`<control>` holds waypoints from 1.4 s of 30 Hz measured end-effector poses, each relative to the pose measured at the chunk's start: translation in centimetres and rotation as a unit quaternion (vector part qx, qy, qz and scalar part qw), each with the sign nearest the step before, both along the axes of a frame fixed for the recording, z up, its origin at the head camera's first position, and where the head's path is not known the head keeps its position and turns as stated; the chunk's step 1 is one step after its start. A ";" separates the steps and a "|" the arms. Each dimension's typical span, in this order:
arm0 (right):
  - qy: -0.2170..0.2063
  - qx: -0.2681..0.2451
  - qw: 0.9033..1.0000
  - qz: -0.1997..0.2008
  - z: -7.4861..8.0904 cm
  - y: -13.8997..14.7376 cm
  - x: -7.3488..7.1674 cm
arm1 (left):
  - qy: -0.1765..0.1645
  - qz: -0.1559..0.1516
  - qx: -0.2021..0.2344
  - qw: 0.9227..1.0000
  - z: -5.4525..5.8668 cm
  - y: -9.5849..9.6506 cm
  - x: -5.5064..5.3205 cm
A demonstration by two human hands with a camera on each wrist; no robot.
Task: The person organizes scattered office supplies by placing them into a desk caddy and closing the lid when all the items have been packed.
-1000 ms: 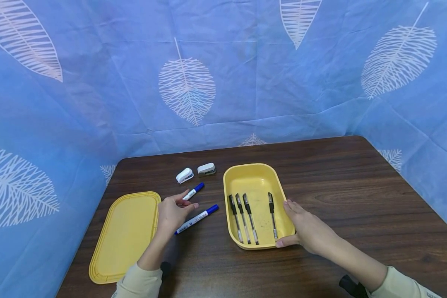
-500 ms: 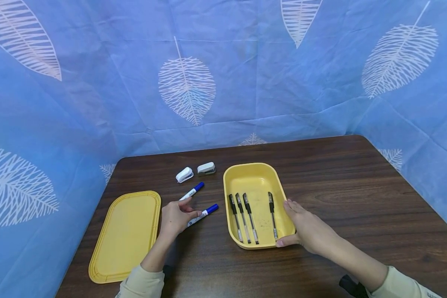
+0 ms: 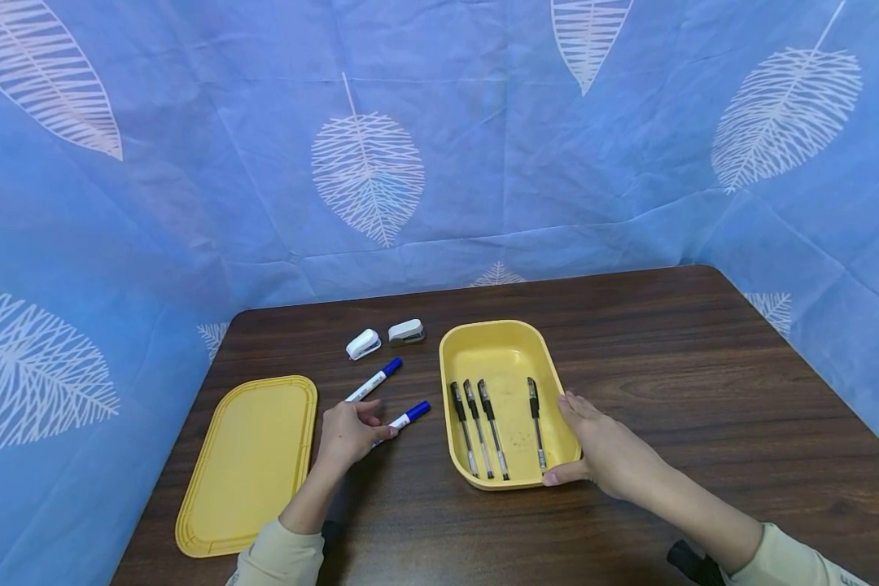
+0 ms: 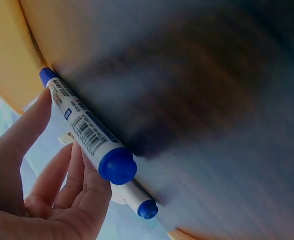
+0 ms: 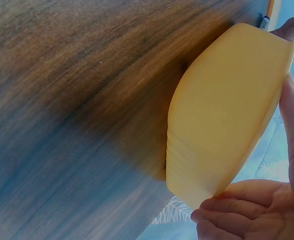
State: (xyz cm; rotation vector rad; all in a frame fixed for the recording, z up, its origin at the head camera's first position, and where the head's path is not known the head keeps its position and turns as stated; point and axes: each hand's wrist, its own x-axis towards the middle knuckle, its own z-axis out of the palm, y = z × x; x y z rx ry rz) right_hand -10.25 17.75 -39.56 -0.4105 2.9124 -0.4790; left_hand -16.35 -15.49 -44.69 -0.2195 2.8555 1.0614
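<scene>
In the head view my left hand is at the nearer of two blue-capped markers. Thumb and fingertips pinch this marker from both sides in the left wrist view, along its white barrel. The other marker lies just beyond it on the table. My right hand holds the near right corner of a yellow plastic box, thumb at the front wall and fingers along the right side. Several black-gripped pens lie inside the box, three together at the left and one apart at the right.
A flat yellow lid lies left of my left hand. Two small white staplers stand behind the markers. The dark wooden table is backed by a blue leaf-patterned cloth.
My left hand has moved slightly right and toward me, from beside the far marker to the near marker, and its fingers have closed in on it. The right hand and box have not moved.
</scene>
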 end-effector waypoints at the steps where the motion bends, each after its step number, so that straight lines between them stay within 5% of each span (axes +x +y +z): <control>1: 0.002 0.000 1.000 0.000 0.0 0.0 0.0 | 0.000 -0.003 -0.001 1.000 -0.1 0.0 0.0; 15: 0.000 -0.001 1.000 -0.001 0.0 0.0 0.0 | -0.010 -0.052 -0.025 0.998 -0.2 0.4 0.1; 30: -0.004 0.000 1.000 0.002 0.0 0.0 0.0 | 0.003 0.002 0.012 1.000 0.8 0.7 -0.1; 42: -0.006 0.007 1.000 -0.001 -0.1 0.0 -0.1 | 0.044 0.019 0.057 0.997 3.4 2.1 -0.1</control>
